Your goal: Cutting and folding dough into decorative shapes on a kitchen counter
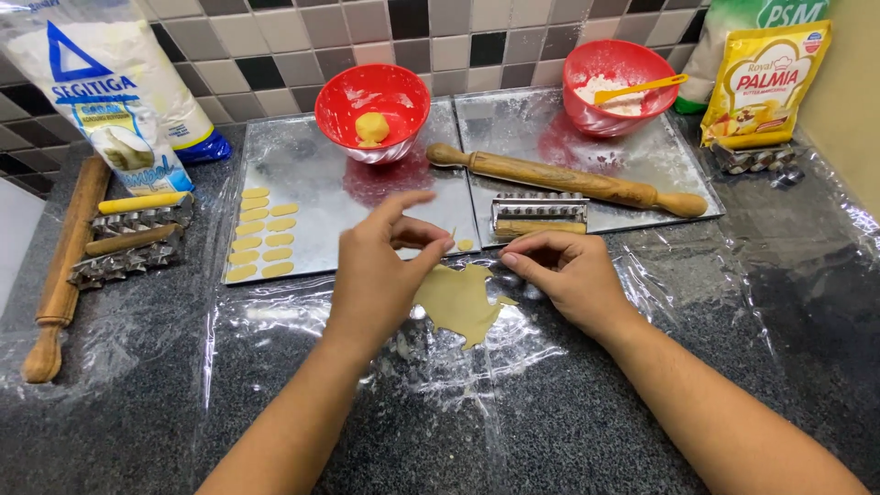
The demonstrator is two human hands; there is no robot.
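Left hand [376, 270] pinching a small dough piece [452, 235] | right hand [568, 275] pressing curled fingers on dough sheet [458, 302] | tray [321, 183] sitting behind on surface [642, 403]

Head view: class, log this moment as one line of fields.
left hand: pinching edge of dough sheet | right hand: fingertips on dough sheet | left tray: oval dough pieces in rows

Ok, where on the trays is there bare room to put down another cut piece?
The left tray is bare between the cut ovals and the left hand. The right tray is bare behind the rolling pin. Crowded: the tray fronts by the roller cutter and both hands on the dough sheet.
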